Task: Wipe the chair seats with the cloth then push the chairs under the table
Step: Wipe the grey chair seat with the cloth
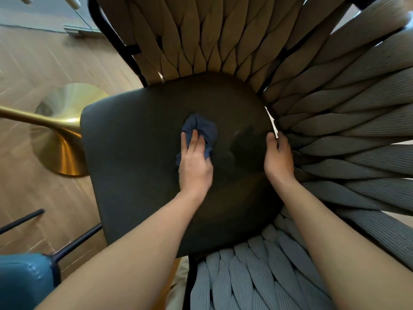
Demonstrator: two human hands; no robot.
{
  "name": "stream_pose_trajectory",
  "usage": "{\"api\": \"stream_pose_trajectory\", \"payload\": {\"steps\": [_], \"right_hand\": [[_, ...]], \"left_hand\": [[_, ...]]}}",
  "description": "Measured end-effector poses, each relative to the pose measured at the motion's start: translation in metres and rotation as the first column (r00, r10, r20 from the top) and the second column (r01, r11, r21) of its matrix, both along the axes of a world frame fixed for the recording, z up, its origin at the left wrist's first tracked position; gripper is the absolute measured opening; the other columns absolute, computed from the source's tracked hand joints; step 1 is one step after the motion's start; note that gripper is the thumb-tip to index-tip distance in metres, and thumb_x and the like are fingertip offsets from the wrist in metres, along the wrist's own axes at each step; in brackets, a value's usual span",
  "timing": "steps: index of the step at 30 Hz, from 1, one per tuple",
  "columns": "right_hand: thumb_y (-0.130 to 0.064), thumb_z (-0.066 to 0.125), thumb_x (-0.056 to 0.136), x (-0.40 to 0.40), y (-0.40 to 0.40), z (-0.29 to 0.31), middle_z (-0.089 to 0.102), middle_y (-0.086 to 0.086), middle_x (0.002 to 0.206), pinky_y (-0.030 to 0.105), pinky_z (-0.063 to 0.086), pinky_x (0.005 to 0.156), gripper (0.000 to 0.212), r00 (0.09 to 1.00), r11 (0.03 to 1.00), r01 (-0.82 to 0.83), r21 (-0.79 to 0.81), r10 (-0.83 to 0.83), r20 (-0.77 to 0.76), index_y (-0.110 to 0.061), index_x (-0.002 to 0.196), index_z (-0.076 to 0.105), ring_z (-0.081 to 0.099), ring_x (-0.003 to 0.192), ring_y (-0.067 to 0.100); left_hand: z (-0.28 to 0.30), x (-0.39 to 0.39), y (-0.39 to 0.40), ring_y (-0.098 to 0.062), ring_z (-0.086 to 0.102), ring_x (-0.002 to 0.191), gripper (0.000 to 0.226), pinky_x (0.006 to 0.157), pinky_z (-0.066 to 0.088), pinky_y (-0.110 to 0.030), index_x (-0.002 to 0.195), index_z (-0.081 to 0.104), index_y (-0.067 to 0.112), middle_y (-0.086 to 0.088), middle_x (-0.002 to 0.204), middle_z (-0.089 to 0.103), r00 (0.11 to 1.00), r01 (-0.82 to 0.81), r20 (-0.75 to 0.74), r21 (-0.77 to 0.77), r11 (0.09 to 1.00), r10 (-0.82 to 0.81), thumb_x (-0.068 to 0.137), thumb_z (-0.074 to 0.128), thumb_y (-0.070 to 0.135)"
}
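Cloth (202, 133) under left hand (194, 163)

The chair seat (138, 153) is dark and smooth and fills the middle of the frame. A crumpled blue cloth (202, 130) lies on it, near the middle. The left hand (195, 166) presses flat on the cloth. The right hand (279, 157) rests on the right edge of the seat, where the fat woven backrest (335, 121) begins. Under it all is a wooden floor (44, 63), seen on the left. A shiny gold stand (64, 151) sits on the floor, at the left of the seat.
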State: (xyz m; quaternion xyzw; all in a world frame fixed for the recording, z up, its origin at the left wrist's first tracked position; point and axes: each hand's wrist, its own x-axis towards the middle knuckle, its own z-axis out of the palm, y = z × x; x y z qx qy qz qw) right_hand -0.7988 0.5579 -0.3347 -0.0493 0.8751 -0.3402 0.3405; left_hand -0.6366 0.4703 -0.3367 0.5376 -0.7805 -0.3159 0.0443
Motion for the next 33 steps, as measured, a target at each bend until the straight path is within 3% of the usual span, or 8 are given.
{"api": "stream_pose_trajectory", "payload": {"steps": [2, 5, 9, 12, 20, 25, 29, 33], "right_hand": [[-0.047, 0.033, 0.101, 0.001, 0.003, -0.001, 0.035, 0.002, 0.156, 0.042, 0.022, 0.120, 0.057, 1.000, 0.999, 0.027, -0.028, -0.027, -0.012, -0.019, 0.151, 0.032, 0.029, 0.145, 0.020], [-0.041, 0.036, 0.102, 0.007, 0.012, -0.002, 0.043, 0.006, 0.150, 0.041, 0.026, 0.118, 0.052, 0.994, 0.995, 0.085, -0.046, -0.088, -0.067, -0.016, 0.146, 0.042, 0.037, 0.140, 0.020], [-0.037, 0.041, 0.100, 0.018, 0.030, -0.007, 0.047, 0.015, 0.143, 0.040, 0.027, 0.117, 0.050, 0.992, 0.999, 0.037, 0.002, -0.036, -0.123, -0.007, 0.140, 0.048, 0.041, 0.136, 0.028], [-0.034, 0.042, 0.101, 0.025, 0.037, -0.010, 0.044, 0.014, 0.145, 0.038, 0.025, 0.117, 0.049, 0.993, 0.998, 0.018, 0.065, -0.010, -0.119, -0.009, 0.143, 0.045, 0.037, 0.138, 0.029], [-0.036, 0.043, 0.100, 0.036, 0.036, -0.011, 0.036, 0.014, 0.151, 0.044, 0.022, 0.118, 0.054, 0.989, 0.987, 0.012, 0.159, 0.012, -0.149, -0.011, 0.147, 0.037, 0.030, 0.142, 0.034], [-0.036, 0.043, 0.099, 0.035, 0.033, -0.011, 0.036, 0.014, 0.151, 0.045, 0.023, 0.117, 0.053, 0.989, 0.987, 0.023, 0.161, 0.000, -0.146, -0.012, 0.146, 0.038, 0.031, 0.141, 0.035], [-0.037, 0.042, 0.100, 0.034, 0.034, -0.008, 0.034, 0.011, 0.154, 0.046, 0.023, 0.118, 0.053, 0.994, 0.990, 0.031, 0.140, -0.016, -0.107, -0.015, 0.148, 0.037, 0.029, 0.143, 0.034], [-0.036, 0.041, 0.101, 0.033, 0.036, -0.005, 0.033, 0.011, 0.155, 0.043, 0.022, 0.117, 0.053, 0.996, 0.992, 0.026, 0.121, -0.014, -0.092, -0.013, 0.148, 0.036, 0.028, 0.143, 0.033]], "left_hand": [[0.005, -0.043, 0.002, -0.026, 0.005, 0.149, 0.050, 0.118, 0.017, -0.044, 0.144, 0.040, 0.011, -0.005, 0.157, 0.028, 0.995, -0.098, 0.001, 0.038, 0.994, 0.098, 0.094, 0.046, 0.010], [-0.004, -0.083, 0.008, -0.028, -0.004, 0.148, 0.052, 0.120, 0.006, -0.043, 0.147, 0.033, 0.010, -0.006, 0.160, 0.018, 0.968, 0.234, 0.084, 0.023, 0.972, -0.235, 0.097, 0.043, 0.015], [-0.017, -0.049, 0.003, -0.026, 0.008, 0.148, 0.047, 0.120, 0.015, -0.041, 0.140, 0.046, 0.009, -0.005, 0.155, 0.032, 0.662, 0.749, 0.041, 0.005, 0.663, -0.748, 0.094, 0.047, 0.017], [-0.017, -0.002, -0.015, -0.032, 0.039, 0.137, 0.045, 0.107, 0.037, -0.040, 0.118, 0.066, 0.006, -0.009, 0.135, 0.058, 0.538, 0.842, 0.102, -0.113, 0.527, -0.837, 0.083, 0.041, 0.020], [-0.005, 0.089, -0.052, -0.029, 0.047, 0.131, 0.045, 0.099, 0.047, -0.040, 0.111, 0.071, 0.010, -0.005, 0.128, 0.064, 0.807, 0.589, 0.173, -0.167, 0.790, -0.565, 0.081, 0.042, 0.024], [-0.005, 0.147, -0.046, -0.022, 0.026, 0.144, 0.042, 0.113, 0.031, -0.039, 0.130, 0.059, 0.010, -0.001, 0.146, 0.047, 0.953, 0.263, 0.194, -0.155, 0.952, -0.232, 0.088, 0.052, 0.009], [0.001, 0.182, -0.028, -0.027, 0.017, 0.146, 0.052, 0.117, 0.017, -0.037, 0.142, 0.044, 0.008, -0.004, 0.154, 0.034, 0.961, -0.040, 0.262, -0.165, 0.985, 0.083, 0.091, 0.053, 0.003], [0.006, 0.189, -0.020, -0.030, 0.025, 0.144, 0.044, 0.117, 0.015, -0.032, 0.138, 0.049, 0.003, -0.009, 0.151, 0.039, 0.927, -0.306, 0.167, -0.175, 0.936, 0.335, 0.093, 0.047, 0.002]]}}
